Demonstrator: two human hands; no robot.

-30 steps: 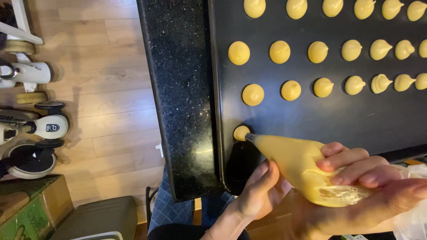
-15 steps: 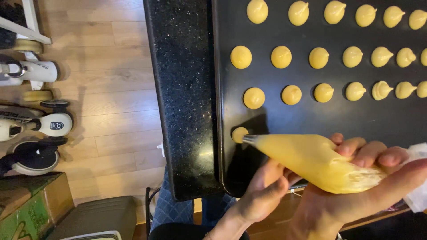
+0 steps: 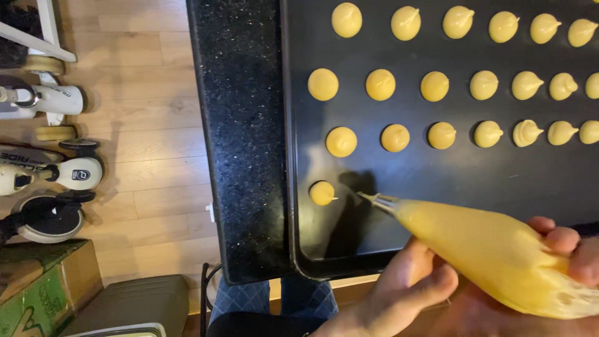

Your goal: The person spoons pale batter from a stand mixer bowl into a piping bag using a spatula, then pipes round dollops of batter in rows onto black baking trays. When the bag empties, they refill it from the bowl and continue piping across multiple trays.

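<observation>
A black baking tray (image 3: 437,181) lies on a dark speckled counter (image 3: 240,137) and carries several rows of small yellow batter mounds. The newest mound (image 3: 322,193) sits alone at the near left of the tray. A clear piping bag (image 3: 486,249) full of yellow batter points left, its metal tip (image 3: 374,200) lifted just right of that mound. My right hand (image 3: 568,249) grips the bag's wide end from above. My left hand (image 3: 405,290) supports the bag from below near the tray's front edge.
Wooden floor lies to the left of the counter. White and black wheeled scooters (image 3: 50,175) stand there. A green cardboard box (image 3: 37,287) and a grey bin (image 3: 125,306) are at the lower left. Blue checked trouser legs (image 3: 274,299) show under the counter edge.
The tip has pulled away to the right from the newest mound, which now stands free. The camera view has shifted slightly right and down.
</observation>
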